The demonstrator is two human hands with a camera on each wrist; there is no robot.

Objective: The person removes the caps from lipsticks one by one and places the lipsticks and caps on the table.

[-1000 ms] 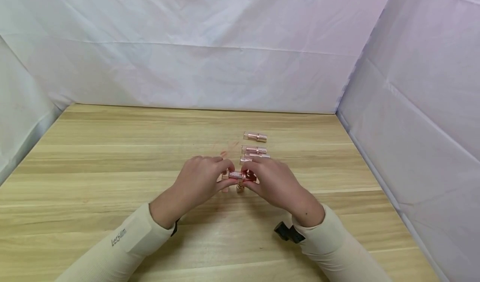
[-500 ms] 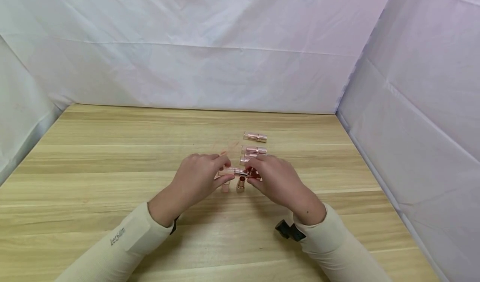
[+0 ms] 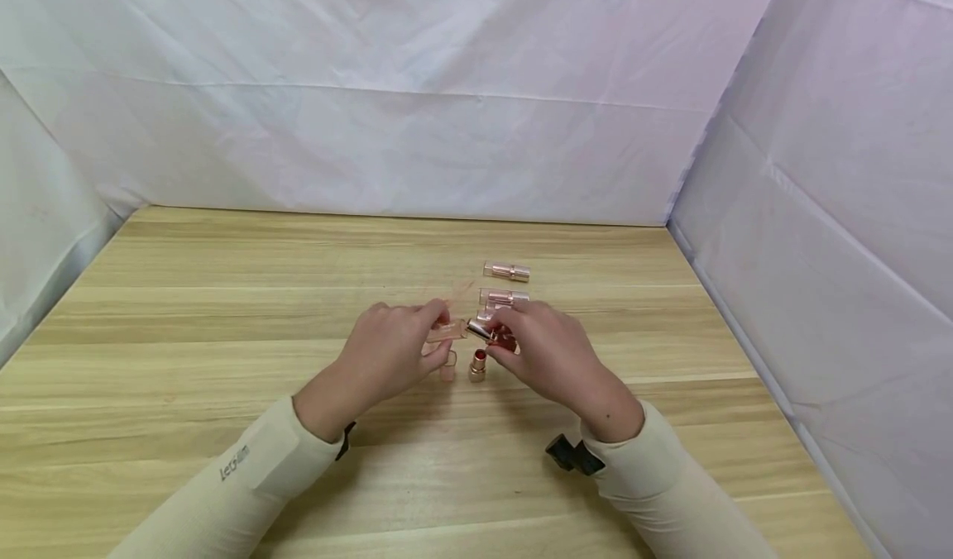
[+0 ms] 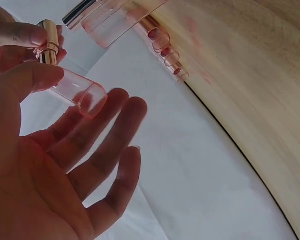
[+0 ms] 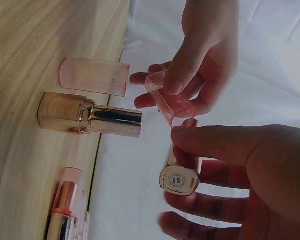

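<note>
Left hand pinches clear cap (squarish); right hand grips gold lipstick.

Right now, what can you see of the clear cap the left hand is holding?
The clear cap is a see-through, pink-tinted plastic sleeve with squared sides and one open end. It is off its lipstick and held in the air above the wooden table, lying roughly level. The left hand pinches it between thumb and fingers. Its open end faces the gold lipstick base held by the right hand; whether the two touch I cannot tell.
</note>
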